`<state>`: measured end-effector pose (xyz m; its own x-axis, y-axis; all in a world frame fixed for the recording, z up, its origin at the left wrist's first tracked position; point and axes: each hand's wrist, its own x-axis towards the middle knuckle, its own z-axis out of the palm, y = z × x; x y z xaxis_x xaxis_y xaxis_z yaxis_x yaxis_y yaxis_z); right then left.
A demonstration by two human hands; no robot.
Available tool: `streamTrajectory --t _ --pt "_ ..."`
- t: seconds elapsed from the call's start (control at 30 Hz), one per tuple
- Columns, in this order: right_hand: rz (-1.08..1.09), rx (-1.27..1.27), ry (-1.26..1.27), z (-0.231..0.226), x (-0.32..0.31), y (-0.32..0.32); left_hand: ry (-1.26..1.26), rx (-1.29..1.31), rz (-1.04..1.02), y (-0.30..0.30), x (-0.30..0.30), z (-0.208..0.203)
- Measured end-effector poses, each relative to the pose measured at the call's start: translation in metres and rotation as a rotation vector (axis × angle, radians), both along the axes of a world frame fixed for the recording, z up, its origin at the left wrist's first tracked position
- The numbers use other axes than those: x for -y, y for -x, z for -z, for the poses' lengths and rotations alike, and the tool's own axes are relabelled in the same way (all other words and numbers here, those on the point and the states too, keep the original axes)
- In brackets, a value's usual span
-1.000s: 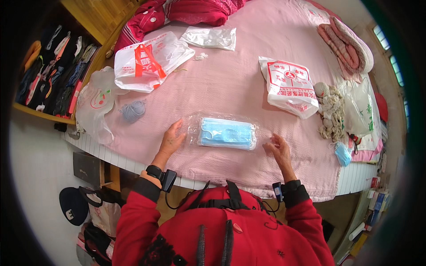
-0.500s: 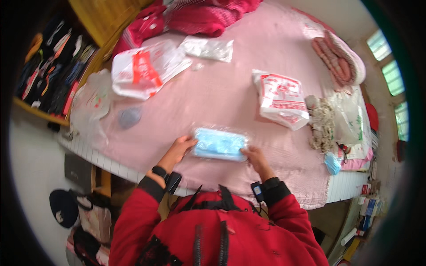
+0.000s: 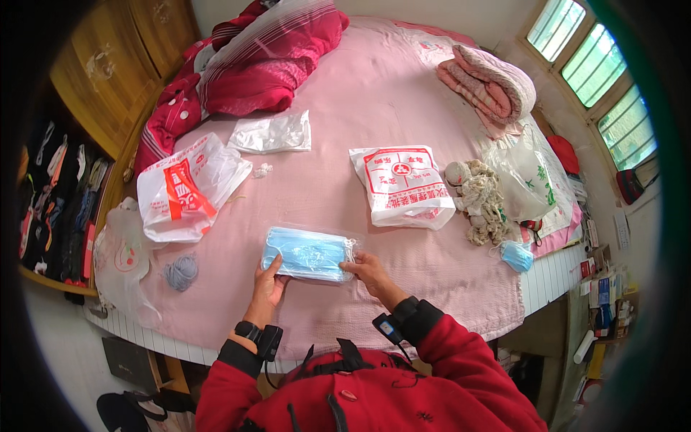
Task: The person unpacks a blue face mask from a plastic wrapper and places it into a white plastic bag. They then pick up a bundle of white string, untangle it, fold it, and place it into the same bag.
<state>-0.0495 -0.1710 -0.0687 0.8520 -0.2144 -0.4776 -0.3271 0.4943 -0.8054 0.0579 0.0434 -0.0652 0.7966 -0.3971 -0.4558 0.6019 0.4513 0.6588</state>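
Note:
A clear plastic pack of blue face masks (image 3: 306, 253) is held level over the near part of the bed, between both hands. My left hand (image 3: 269, 282) grips its lower left part, thumb on top and fingers underneath. At the right end, my right hand (image 3: 366, 272) pinches the edge of the wrapper, where white ear loops show through. Beyond the pack to the right lies a filled white plastic bag with red print (image 3: 402, 189). To the left of my left hand rests a ball of grey yarn (image 3: 181, 272).
On the pink bed sheet (image 3: 317, 180) lie a white-and-red plastic bag (image 3: 191, 191), a flat clear packet (image 3: 271, 132), a tangle of beige yarn (image 3: 481, 200) and a loose blue mask (image 3: 516, 255). A red quilt (image 3: 270, 65) and folded pink bedding (image 3: 489, 85) sit farther back.
The view has tilted up and shifted, showing more of the bed and windows. My left hand has moved from the pack's left end to its lower edge, thumb now on top.

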Motion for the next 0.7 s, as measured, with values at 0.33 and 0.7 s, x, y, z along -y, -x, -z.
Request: streamTrajectory --t 0.33,0.7 --pt "-0.008 0.124 0.149 0.004 -0.015 -0.069 0.015 0.009 -0.044 -0.022 0.02 0.007" --pt "-0.03 0.12 0.149 0.025 -0.019 -0.079 -0.11 -0.124 0.081 -0.018 0.023 0.015"
